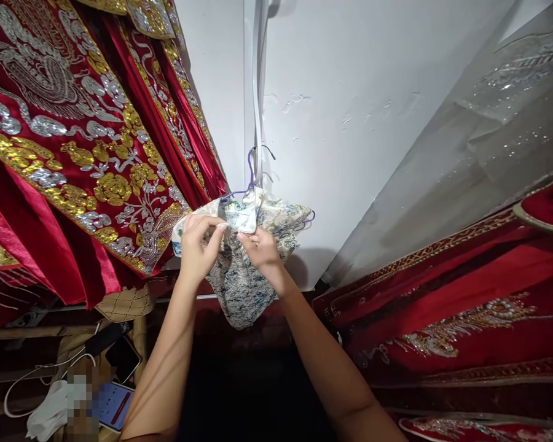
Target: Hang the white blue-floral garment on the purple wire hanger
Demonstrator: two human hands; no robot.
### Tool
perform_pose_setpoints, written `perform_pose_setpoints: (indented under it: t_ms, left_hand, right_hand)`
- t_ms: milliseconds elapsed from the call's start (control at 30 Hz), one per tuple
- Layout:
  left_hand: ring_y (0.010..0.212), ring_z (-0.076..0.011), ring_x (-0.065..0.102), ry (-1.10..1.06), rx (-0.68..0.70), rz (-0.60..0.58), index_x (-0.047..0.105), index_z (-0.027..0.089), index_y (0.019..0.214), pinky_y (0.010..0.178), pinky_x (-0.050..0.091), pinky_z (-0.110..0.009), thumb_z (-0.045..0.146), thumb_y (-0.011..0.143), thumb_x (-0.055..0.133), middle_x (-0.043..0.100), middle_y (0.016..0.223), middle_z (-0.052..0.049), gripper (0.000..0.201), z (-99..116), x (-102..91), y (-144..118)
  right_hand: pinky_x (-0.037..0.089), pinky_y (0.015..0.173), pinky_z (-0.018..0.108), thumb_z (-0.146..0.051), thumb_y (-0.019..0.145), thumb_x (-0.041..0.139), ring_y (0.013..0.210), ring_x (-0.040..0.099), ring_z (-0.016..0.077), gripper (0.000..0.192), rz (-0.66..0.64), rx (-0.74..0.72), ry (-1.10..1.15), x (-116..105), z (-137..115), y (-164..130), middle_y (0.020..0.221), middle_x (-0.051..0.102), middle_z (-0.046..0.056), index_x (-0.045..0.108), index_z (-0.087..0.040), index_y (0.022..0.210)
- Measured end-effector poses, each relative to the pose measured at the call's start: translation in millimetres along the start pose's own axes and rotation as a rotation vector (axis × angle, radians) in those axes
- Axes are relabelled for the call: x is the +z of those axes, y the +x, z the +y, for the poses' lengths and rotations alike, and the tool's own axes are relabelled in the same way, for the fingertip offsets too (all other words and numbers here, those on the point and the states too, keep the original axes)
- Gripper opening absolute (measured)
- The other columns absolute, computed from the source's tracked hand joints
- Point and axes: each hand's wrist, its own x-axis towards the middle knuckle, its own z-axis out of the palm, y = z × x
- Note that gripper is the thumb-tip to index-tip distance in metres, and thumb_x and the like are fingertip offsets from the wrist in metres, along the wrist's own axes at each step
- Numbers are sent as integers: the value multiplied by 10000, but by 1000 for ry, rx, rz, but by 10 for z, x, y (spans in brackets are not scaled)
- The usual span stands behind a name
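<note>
Pale brocade garment (239, 270) hangs bunched on one purple hanger (250, 175) against the white wall (350, 123); hanger mostly hidden. Two hands: left hand (197, 245) and right hand (262, 248) both pinch its collar. Red embroidered robes (74, 153) cut off.

At ten o'clock from me hangs a red robe (64, 141) thick with gold and silver flower embroidery, its satin folds dropping toward eight o'clock. At four o'clock lies more red embroidered cloth (465, 307), and above it, at two o'clock, a sheer silver-beaded veil (502, 116). The white wall (350, 92) fills twelve o'clock. Down at seven o'clock I see a phone (114, 405) and a white cable (37, 371).
</note>
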Motion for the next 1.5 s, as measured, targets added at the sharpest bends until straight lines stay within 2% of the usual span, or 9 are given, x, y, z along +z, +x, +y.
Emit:
perform_pose_setpoints:
  t_ms: [233,400,600,767,933,1033,1167,1300,1500]
  left_hand:
    - [863,-164,625,-363,-454,491,615,197,936,832,512,-307,449,876,643,650,916,-33,261,-694,-359,-185]
    - [836,-186,655,-893,-1000,410,522,187,688,831,531,-343,386,870,619,672,749,-49,287,-984,-24,-870]
    - [936,-218,702,-1152,-1260,304,616,161,787,903,542,-382,235,886,581,718,856,-100,129,-579,550,-1420]
    - [983,-222,667,-1324,-1010,92,586,196,822,954,509,-395,363,880,626,688,915,-70,181,-60,599,-1147]
    - [847,-224,630,-926,-579,-537,649,193,813,825,506,-381,453,880,649,645,844,-66,269,503,589,-933]
    - [956,-229,629,-700,-394,-596,673,228,1086,894,491,-378,370,941,587,669,1004,-88,221,654,523,-804]
    - [1200,-251,559,-530,-312,-392,363,292,1473,1017,442,-386,342,833,737,566,1338,-113,743,506,375,-629]
    - [1046,-244,596,-462,-310,-786,589,202,1243,924,459,-340,445,893,635,655,1138,-69,428,212,234,-612]
    - [644,-132,439,-92,-349,-954,592,149,761,595,326,-235,556,922,497,519,680,14,448,-115,-151,-651]
  right_hand:
    - [328,522,256,-517,832,614,504,428,119,367,49,105,16,-289,342,-248,539,511,-42,509,-213,656]
    - [368,545,285,-499,860,627,528,467,142,352,-78,154,192,-324,381,-709,542,540,-24,529,-221,666]
    - [357,548,330,-493,864,632,509,433,162,374,-190,330,178,-547,543,-1086,514,509,-10,514,-240,615]
    - [442,640,345,-659,871,556,668,554,205,473,-57,338,82,-743,592,-1136,694,612,32,626,-213,729]
    - [512,818,413,-823,846,393,897,647,284,679,-93,379,407,-586,318,-1034,837,693,96,703,-219,884]
    - [531,799,406,-854,801,420,874,668,282,713,-144,433,607,-520,98,-947,837,699,103,706,-217,947]
    - [529,753,355,-578,756,708,761,655,223,433,-377,456,566,-630,-156,-772,815,700,57,710,-192,951]
    - [487,629,289,-324,670,777,623,594,166,213,-587,312,290,-885,-370,-469,688,655,4,710,-163,792]
    - [518,823,328,-164,743,591,953,660,233,340,-168,-105,-118,-1090,-334,160,1027,730,62,748,-179,1044]
